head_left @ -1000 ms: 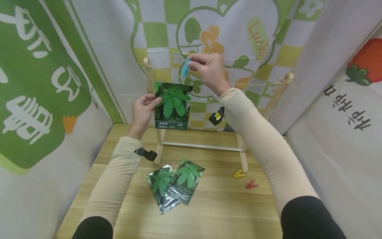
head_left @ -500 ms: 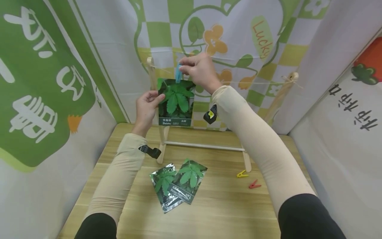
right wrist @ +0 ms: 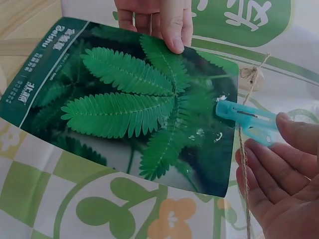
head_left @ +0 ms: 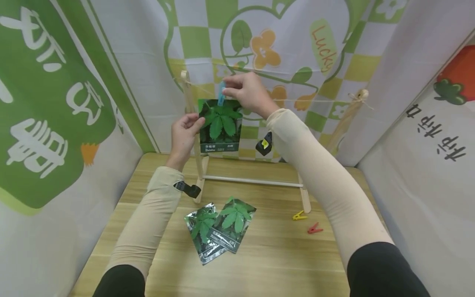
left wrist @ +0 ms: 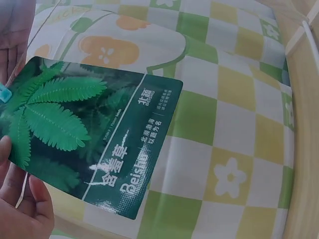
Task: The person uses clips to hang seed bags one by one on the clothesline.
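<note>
A green seed packet (head_left: 220, 128) with a leaf picture is upright at the string (right wrist: 244, 164) near the stand's left post. My left hand (head_left: 185, 134) pinches its left edge, thumb on the front. The blue clothespin (right wrist: 246, 117) overlaps the packet's top edge, its tip over the front face. My right hand (head_left: 248, 93) holds the clothespin by its upper end, with the thumb on it in the right wrist view. In the left wrist view the packet (left wrist: 89, 134) fills the middle, and only a bit of the clothespin (left wrist: 5, 93) shows at the left edge.
Two more seed packets (head_left: 234, 225) lie overlapping on the wooden table (head_left: 282, 264). A yellow clothespin (head_left: 299, 215) and a red clothespin (head_left: 314, 228) lie to the right. The wooden stand's right post (head_left: 345, 119) holds the string's other end; a white bar (head_left: 252, 181) joins its feet.
My right hand has carried the blue clothespin left and down from above the packet onto its top edge. The left hand has shifted slightly right with the packet.
</note>
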`<state>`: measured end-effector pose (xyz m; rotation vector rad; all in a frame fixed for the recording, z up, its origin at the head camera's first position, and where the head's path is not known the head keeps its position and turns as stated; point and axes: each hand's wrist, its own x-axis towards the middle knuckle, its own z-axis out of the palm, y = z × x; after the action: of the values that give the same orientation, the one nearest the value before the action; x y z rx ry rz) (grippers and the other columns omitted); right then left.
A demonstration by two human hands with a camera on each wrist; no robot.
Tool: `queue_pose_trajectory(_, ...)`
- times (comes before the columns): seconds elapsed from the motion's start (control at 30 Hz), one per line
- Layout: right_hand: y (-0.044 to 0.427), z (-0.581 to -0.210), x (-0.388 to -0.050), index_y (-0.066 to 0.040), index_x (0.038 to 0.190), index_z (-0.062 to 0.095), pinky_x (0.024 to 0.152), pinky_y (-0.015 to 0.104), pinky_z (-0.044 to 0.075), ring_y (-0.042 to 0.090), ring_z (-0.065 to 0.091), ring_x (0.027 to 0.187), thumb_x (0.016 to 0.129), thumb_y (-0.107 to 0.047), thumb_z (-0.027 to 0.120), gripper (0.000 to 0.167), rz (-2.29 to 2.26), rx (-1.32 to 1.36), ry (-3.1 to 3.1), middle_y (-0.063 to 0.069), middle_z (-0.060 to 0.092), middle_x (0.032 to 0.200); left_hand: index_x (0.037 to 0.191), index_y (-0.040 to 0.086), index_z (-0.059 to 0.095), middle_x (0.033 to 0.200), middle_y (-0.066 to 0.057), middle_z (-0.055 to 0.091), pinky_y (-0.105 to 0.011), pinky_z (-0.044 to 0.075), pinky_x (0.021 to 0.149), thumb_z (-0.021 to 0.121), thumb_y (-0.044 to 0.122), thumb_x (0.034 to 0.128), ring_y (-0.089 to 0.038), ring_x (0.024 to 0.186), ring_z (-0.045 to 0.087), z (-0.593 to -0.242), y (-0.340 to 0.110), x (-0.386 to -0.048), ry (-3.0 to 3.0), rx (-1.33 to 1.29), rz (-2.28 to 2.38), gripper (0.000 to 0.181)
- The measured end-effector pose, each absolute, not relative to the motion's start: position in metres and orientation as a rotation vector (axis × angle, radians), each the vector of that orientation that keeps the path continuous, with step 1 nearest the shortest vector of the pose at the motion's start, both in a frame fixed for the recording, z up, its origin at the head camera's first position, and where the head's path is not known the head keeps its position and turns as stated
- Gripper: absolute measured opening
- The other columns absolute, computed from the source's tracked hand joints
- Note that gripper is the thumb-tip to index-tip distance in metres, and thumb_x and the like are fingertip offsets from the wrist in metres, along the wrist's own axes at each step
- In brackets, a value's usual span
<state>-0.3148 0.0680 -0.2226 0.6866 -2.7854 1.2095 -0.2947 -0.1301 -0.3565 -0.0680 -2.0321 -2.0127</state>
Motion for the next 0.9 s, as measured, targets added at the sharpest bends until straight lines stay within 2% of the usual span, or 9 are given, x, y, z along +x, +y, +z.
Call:
queue_pose_trajectory(0.13, 0.072, -0.229, -0.315, -0.011, 0.139, 0.053, 0.097, 0.023, 0.051, 0.014, 0.060, 0.121, 0.096, -0.025, 0.062, 0.046, 1.283, 0.669, -2.770, 0.006, 0.061, 0.137, 0.116, -0.002, 0.064, 0.090, 0.014, 0.066, -0.019, 0.049, 0.076, 0.066, 0.020, 0.0935, -0.003, 0.083, 0.060, -0.358, -0.130, -0.294, -2.039, -0.062, -2.006, 0.032)
queue_pose_trajectory(0.3, 0.078, -0.237, -0.312, -0.009, 0.139, 0.053, 0.096, 0.025, 0.052, 0.016, 0.062, 0.118, 0.096, -0.024, 0.062, 0.047, 1.372, 0.674, -2.678, 0.009, 0.062, 0.134, 0.120, -0.004, 0.063, 0.091, 0.015, 0.065, -0.019, 0.050, 0.078, 0.064, 0.020, 0.0949, -0.004, 0.083, 0.060, -0.360, -0.130, -0.292, -2.061, -0.056, -1.994, 0.035)
queue_pose_trajectory(0.4, 0.081, -0.242, -0.309, -0.006, 0.139, 0.052, 0.098, 0.027, 0.051, 0.019, 0.063, 0.118, 0.095, -0.023, 0.063, 0.048, 1.420, 0.693, -2.613, 0.013, 0.063, 0.133, 0.122, -0.003, 0.063, 0.097, 0.009, 0.067, -0.021, 0.051, 0.081, 0.063, 0.021, 0.0959, -0.004, 0.083, 0.061, -0.360, -0.129, -0.291, -2.051, -0.056, -1.988, 0.035)
queue_pose_trajectory(0.53, 0.086, -0.247, -0.306, -0.004, 0.140, 0.051, 0.100, 0.028, 0.050, 0.022, 0.062, 0.119, 0.096, -0.020, 0.063, 0.049, 1.470, 0.718, -2.551, 0.016, 0.061, 0.133, 0.126, -0.001, 0.061, 0.118, -0.010, 0.068, -0.022, 0.052, 0.084, 0.059, 0.023, 0.0980, -0.006, 0.084, 0.061, -0.359, -0.128, -0.289, -2.039, -0.060, -1.994, 0.037)
queue_pose_trajectory(0.6, 0.088, -0.249, -0.305, -0.003, 0.140, 0.050, 0.101, 0.029, 0.050, 0.023, 0.062, 0.119, 0.096, -0.018, 0.062, 0.048, 1.487, 0.733, -2.525, 0.017, 0.061, 0.134, 0.129, 0.001, 0.060, 0.129, -0.015, 0.063, -0.023, 0.052, 0.087, 0.058, 0.025, 0.0989, -0.008, 0.088, 0.061, -0.359, -0.128, -0.288, -2.038, -0.067, -1.997, 0.038)
queue_pose_trajectory(0.67, 0.090, -0.252, -0.304, -0.001, 0.141, 0.049, 0.101, 0.028, 0.050, 0.024, 0.061, 0.121, 0.096, -0.015, 0.061, 0.048, 1.506, 0.741, -2.509, 0.018, 0.060, 0.135, 0.132, 0.003, 0.058, 0.135, -0.015, 0.059, -0.027, 0.051, 0.092, 0.056, 0.026, 0.0997, -0.011, 0.096, 0.061, -0.359, -0.128, -0.287, -2.032, -0.081, -2.000, 0.040)
queue_pose_trajectory(0.8, 0.095, -0.257, -0.301, -0.001, 0.141, 0.048, 0.103, 0.029, 0.048, 0.025, 0.059, 0.123, 0.095, -0.015, 0.063, 0.050, 1.531, 0.751, -2.483, 0.017, 0.058, 0.137, 0.135, 0.002, 0.056, 0.139, -0.013, 0.057, -0.034, 0.050, 0.100, 0.055, 0.026, 0.1004, -0.019, 0.116, 0.060, -0.359, -0.128, -0.285, -1.992, -0.113, -2.018, 0.042)
queue_pose_trajectory(0.9, 0.099, -0.261, -0.297, -0.003, 0.142, 0.048, 0.107, 0.030, 0.045, 0.023, 0.055, 0.127, 0.094, -0.017, 0.064, 0.052, 1.492, 0.768, -2.472, 0.015, 0.056, 0.139, 0.136, 0.000, 0.054, 0.139, -0.015, 0.057, -0.038, 0.048, 0.104, 0.053, 0.024, 0.1011, -0.027, 0.124, 0.057, -0.360, -0.128, -0.283, -1.965, -0.133, -2.029, 0.042)
